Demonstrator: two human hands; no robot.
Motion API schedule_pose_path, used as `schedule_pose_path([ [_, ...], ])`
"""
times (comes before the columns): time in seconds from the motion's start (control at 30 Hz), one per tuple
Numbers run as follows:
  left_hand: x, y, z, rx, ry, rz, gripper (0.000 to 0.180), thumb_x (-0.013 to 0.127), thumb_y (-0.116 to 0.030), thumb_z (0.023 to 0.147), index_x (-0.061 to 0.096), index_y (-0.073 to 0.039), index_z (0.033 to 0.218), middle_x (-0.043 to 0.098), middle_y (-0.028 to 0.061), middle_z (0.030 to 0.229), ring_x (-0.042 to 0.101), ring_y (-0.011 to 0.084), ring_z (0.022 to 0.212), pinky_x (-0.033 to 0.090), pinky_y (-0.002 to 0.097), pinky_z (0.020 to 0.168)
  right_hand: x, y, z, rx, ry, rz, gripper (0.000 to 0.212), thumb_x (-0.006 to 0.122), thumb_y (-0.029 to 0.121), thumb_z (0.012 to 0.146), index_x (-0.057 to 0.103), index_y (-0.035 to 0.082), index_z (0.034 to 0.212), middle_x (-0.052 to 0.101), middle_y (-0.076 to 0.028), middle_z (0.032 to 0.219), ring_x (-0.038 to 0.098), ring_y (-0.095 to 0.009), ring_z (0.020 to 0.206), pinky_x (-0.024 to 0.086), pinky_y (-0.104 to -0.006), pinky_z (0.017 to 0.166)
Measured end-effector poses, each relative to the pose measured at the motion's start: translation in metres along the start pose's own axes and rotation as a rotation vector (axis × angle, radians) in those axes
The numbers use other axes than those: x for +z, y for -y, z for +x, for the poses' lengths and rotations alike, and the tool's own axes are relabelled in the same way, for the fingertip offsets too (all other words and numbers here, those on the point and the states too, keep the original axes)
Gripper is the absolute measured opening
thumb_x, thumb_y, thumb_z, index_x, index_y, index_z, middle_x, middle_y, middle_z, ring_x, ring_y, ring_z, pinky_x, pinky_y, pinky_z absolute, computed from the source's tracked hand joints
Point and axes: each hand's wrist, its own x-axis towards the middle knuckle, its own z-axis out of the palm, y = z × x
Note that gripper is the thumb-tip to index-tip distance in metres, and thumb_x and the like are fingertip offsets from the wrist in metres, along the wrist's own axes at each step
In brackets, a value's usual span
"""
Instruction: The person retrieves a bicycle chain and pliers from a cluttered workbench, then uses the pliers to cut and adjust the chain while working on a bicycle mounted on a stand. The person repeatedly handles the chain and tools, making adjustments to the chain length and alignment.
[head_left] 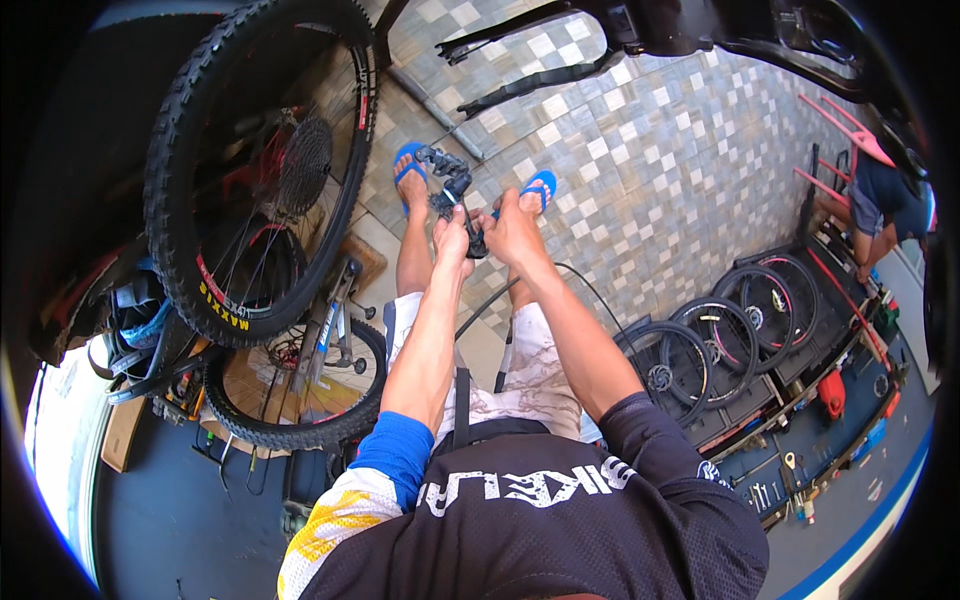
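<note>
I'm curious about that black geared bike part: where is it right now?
In the head view, upper centre: the black rear derailleur sits in both hands, left hand and right hand, above the blue sandals.

Fingers (470, 232) hide part of the derailleur (447, 180), seemingly

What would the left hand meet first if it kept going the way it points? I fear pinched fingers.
Probably the black derailleur that the left hand already touches; beyond it, the blue sandal, though depth is unclear.
</note>
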Motion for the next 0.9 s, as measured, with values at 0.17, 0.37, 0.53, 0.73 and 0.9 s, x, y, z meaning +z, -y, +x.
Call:
schedule_pose_path([
  [0.17,-0.02,-0.001,0.002,-0.162,-0.018,0.092,0.033,0.05,-0.037,0.11,0.05,-0.011,0.131,0.061,0.0124,0.123,0.067,0.0247,0.104,0.059,0.0439,0.085,-0.005,0.011,-0.012,0.102,0.099,0.028,0.04,0.074,0.026,0.089,0.051,0.001,0.11,0.059,-0.034,0.108,0.064,-0.051,0.099,0.05,-0.0563,0.084],
  [0.37,0.001,-0.011,-0.002,-0.228,-0.075,0.201,0.033,0.046,-0.037,0.112,0.053,-0.016,0.135,0.065,0.008,0.116,0.067,0.024,0.102,0.058,0.0454,0.089,-0.009,-0.006,-0.012,-0.078,-0.024,0.07,0.04,0.078,0.031,0.086,0.056,0.003,0.104,0.064,-0.028,0.094,0.067,-0.046,0.088,0.052,-0.0518,0.078],
  [0.53,-0.035,-0.011,0.019,-0.507,0.207,-0.034,0.032,0.048,-0.035,0.111,0.057,-0.011,0.13,0.067,0.0128,0.116,0.068,0.0291,0.1,0.059,0.053,0.084,-0.024,0.001,-0.001,-0.353,0.139,0.068,0.033,0.081,0.033,0.084,0.062,0.008,0.095,0.068,-0.017,0.078,0.069,-0.039,0.075,0.053,-0.0444,0.07],
  [0.73,-0.014,-0.008,-0.003,-0.439,0.147,0.03,0.031,0.043,-0.039,0.112,0.057,-0.013,0.122,0.065,0.0125,0.096,0.067,0.031,0.077,0.059,0.0533,0.069,-0.042,-0.012,0.005,-0.52,-0.065,-0.39,0.039,0.069,0.05,0.094,0.068,0.011,0.091,0.072,-0.014,0.081,0.069,-0.04,0.075,0.054,-0.0483,0.069],
  [0.9,-0.013,0.007,0.001,-0.404,0.146,-0.079,0.033,0.041,-0.039,0.112,0.048,-0.014,0.133,0.068,0.02,0.105,0.072,0.0362,0.088,0.059,0.0611,0.073,-0.044,0.004,-0.002,-0.19,0.044,-0.435,0.055,0.05,0.05,0.103,0.07,-0.001,0.094,0.07,-0.035,0.086,0.069,-0.054,0.095,0.04,-0.073,0.094],
])
